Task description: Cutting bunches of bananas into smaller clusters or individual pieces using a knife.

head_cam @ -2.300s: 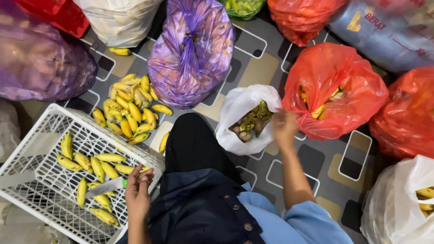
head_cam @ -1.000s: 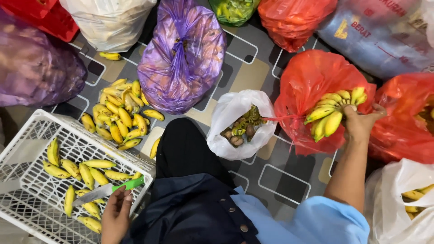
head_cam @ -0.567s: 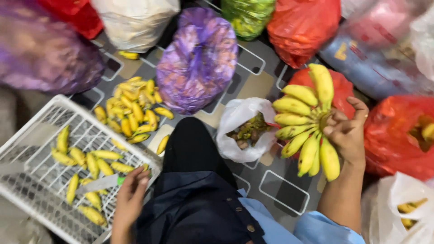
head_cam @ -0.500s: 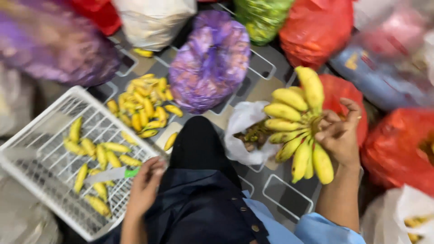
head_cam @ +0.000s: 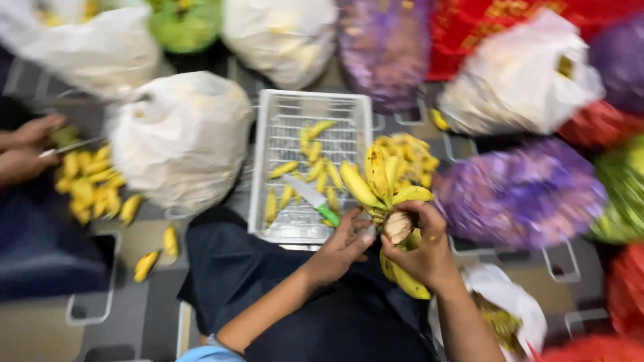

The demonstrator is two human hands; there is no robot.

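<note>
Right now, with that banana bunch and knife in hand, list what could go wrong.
1. The green-handled knife in the left hand points close to the right hand gripping the yellow banana bunch; a slip might cut fingers.
2. Cut bananas may miss the white wire basket and hit the floor.

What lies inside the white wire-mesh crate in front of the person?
The white wire-mesh crate holds loose yellow bananas and the blade of a green-handled knife. The yellow banana bunch in the right hand covers its near right corner.
</note>
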